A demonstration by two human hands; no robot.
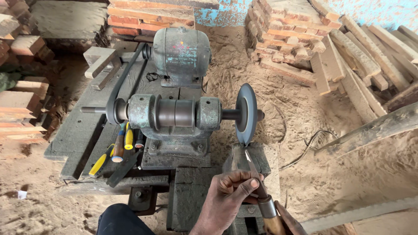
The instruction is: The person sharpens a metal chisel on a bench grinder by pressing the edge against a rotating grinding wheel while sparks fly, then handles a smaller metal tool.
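The left hand (228, 191) pinches the chisel (257, 187) blade; the right hand (289, 219), mostly hidden, seems to grip its handle. Just ahead spins the grinding wheel (247, 114). Keep the tip steady.

I see a floor (357, 174) covered in pale sawdust across the near and right areas. At far centre, a wall (222, 15) shows worn turquoise paint. Stacked wooden blocks (283, 30) stand against it at far right, and stacked reddish planks (150, 17) at far centre. Long rough boards (370, 56) lie fanned on the right. More stacked timber (21, 100) fills the left edge. A dark cable (307, 150) runs over the sawdust at right. Lighting is even daylight with soft shadows.
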